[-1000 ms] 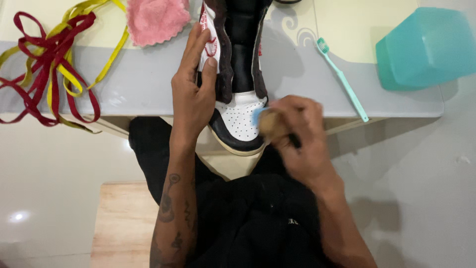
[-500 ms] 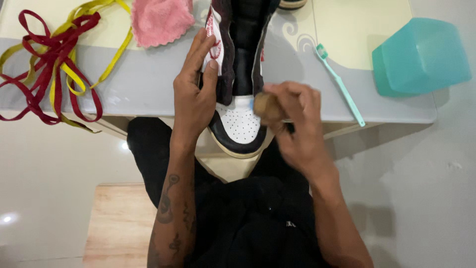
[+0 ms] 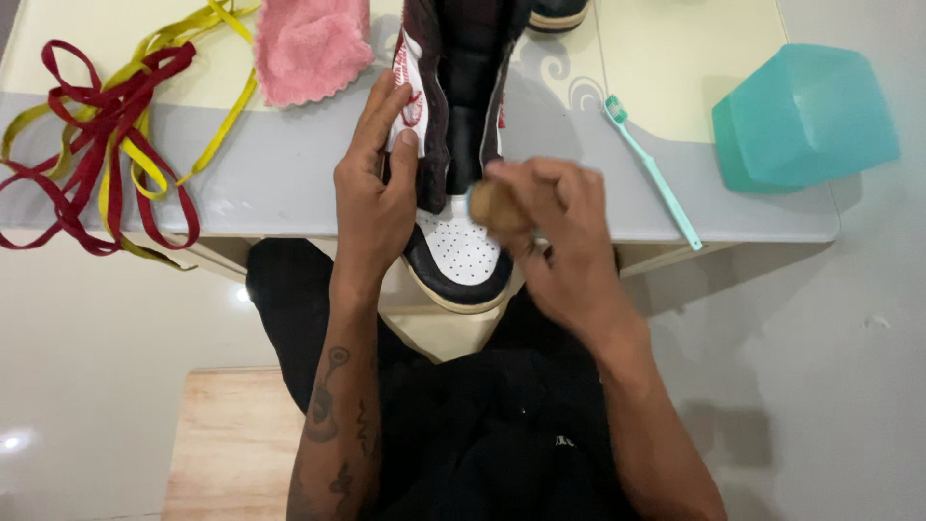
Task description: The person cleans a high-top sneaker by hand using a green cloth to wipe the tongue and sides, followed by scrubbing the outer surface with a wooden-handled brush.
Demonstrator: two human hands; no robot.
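Note:
A high-top sneaker [image 3: 453,246], black, white and dark brown with red marks, lies unlaced on the table with its toe past the near edge. My left hand [image 3: 376,193] grips its left side, fingers flat along the upper. My right hand [image 3: 555,246] holds a wooden-backed brush [image 3: 490,205] with blue bristles pressed on the white perforated toe box, near the base of the tongue.
Red and yellow laces [image 3: 106,125] lie tangled at the left of the table [image 3: 280,183]. A pink cloth [image 3: 311,46] sits behind them. A teal toothbrush [image 3: 651,172] and a teal plastic container [image 3: 805,118] are at the right. A wooden stool [image 3: 227,444] is under me.
My right hand has slid the brush from the right front of the toe box up and leftward towards the tongue. My left hand has kept its grip on the sneaker.

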